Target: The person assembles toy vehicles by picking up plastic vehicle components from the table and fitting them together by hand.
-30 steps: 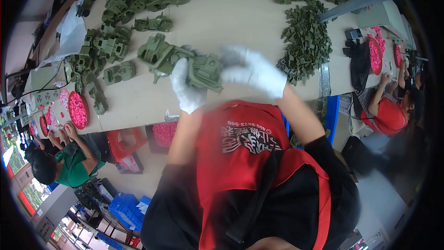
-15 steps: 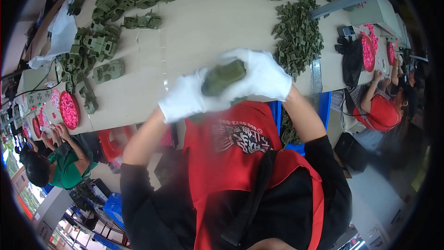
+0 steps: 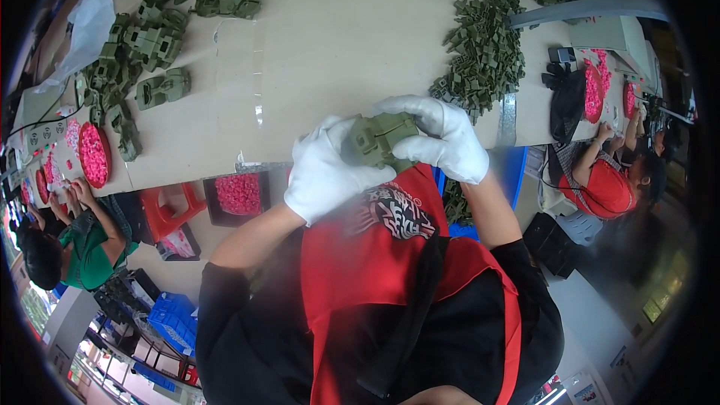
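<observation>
So the green plastic part (image 3: pixel 377 137) is sitting between both gloved hands, up against the table's near edge and just beyond the red apron (image 3: pixel 360 262). If you're handling one like this, I'd be bracing it from both sides, pressing evenly and going easy on the raised details, since I'm guessing they're not loving sideways force. The left hand (image 3: pixel 326 169) is cupping its left side, half closed; the right hand (image 3: pixel 448 141) is gripping the other side with bent fingers, thumb lying across it. Can't tell what the hidden fingertips are doing. Farther out, a heap of small green parts (image 3: pixel 484 56) is lying to the right on the tabletop (image 3: pixel 322 60), bigger green pieces (image 3: pixel 154 45) sprawling along the left.
</observation>
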`<state>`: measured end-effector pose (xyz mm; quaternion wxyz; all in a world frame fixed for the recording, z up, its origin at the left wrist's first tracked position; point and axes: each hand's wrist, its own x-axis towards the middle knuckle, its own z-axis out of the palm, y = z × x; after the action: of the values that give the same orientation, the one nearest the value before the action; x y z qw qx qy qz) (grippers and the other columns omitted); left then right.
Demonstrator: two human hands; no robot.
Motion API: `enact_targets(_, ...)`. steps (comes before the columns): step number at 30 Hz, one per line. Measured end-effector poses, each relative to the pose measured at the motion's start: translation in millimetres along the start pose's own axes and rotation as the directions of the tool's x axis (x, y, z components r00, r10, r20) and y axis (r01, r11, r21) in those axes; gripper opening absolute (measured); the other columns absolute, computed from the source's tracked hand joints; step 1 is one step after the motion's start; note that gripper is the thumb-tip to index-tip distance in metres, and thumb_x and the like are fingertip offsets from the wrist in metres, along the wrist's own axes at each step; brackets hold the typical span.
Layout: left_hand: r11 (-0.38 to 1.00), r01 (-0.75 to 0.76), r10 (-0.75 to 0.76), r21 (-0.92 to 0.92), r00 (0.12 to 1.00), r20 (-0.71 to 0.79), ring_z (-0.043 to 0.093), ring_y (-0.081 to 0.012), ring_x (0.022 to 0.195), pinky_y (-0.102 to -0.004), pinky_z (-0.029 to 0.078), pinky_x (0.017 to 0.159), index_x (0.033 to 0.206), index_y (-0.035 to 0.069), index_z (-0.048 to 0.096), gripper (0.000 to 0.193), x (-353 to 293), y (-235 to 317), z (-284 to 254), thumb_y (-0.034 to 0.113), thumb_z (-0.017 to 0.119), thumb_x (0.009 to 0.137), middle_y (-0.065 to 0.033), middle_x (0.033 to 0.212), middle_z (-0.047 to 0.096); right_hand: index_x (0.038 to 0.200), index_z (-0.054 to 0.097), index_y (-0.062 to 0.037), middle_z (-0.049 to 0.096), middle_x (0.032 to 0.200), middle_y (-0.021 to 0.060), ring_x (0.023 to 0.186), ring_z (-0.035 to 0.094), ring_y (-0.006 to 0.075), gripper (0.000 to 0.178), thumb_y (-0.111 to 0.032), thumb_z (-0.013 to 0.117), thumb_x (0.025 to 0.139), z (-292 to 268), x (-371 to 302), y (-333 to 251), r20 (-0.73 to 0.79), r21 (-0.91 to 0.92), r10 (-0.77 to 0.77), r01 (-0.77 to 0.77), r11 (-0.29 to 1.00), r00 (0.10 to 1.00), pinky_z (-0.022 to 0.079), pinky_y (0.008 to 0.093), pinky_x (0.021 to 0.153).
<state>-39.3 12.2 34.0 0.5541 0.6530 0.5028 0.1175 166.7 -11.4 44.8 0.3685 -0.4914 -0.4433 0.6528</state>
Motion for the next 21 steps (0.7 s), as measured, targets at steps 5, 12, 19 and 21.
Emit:
enact_targets(5, 0.992, -0.071, 0.063, -0.107, 0.995, -0.075, 0.063, -0.0277, 0.096, -0.0369, 0.048, 0.088, 0.112, 0.006, 0.064, 0.064, 4.4, -7.7, 5.6, 0.036, 0.081, 0.058, -0.011, 0.103, 0.064, 0.119, 0.056, 0.0055, 0.062, 0.116, 0.0138, 0.108, 0.059, 0.0213, 0.048, 0.003, 0.07, 0.073, 5.9, 1.8, -1.4, -0.036, 0.022, 0.026, -0.025, 0.999, 0.999, 0.045, 0.0334, 0.096)
enact_targets(12, 0.849, 0.246, -0.164, -0.468, 0.964, 0.21, 0.063, -0.0126, 0.085, -0.0259, 0.05, 0.08, 0.108, -0.003, 0.063, 0.059, 26.1, -24.1, 4.4, 0.029, 0.084, 0.062, -0.0088, 0.094, 0.069, 0.116, 0.06, 0.0026, 0.068, 0.101, 0.007, 0.094, 0.063, 0.0127, 0.041, 0.003, 0.066, 0.076, 6.9, 21.6, 14.3, -0.155, -0.091, 0.114, -0.13, 0.987, 0.981, 0.049, 0.0271, 0.087)
enact_targets(19, 0.975, -0.002, 0.007, -0.221, 1.0, 0.019, 0.061, -0.0264, 0.109, -0.0335, 0.048, 0.093, 0.139, 0.002, 0.036, 0.094, 20.2, -4.5, -1.2, 0.035, 0.081, 0.064, -0.0181, 0.121, 0.061, 0.135, 0.048, 0.0004, 0.06, 0.124, 0.0111, 0.102, 0.061, 0.0138, 0.057, 0.009, 0.061, 0.08, -8.4, 18.7, -1.3, 0.028, 0.132, 0.145, -0.148, 0.98, 0.989, 0.049, 0.0265, 0.088)
enact_targets(21, 0.989, -0.08, 0.077, -0.127, 0.997, -0.026, 0.059, -0.03, 0.11, -0.0396, 0.045, 0.095, 0.139, 0.008, 0.038, 0.09, 10.0, -4.5, 5.7, 0.034, 0.081, 0.064, -0.0173, 0.119, 0.06, 0.135, 0.047, 0.0011, 0.058, 0.127, 0.0129, 0.107, 0.059, 0.0176, 0.06, 0.006, 0.065, 0.078, -6.7, 8.6, -3.3, 0.012, 0.07, 0.077, -0.078, 0.995, 0.997, 0.047, 0.0301, 0.093)
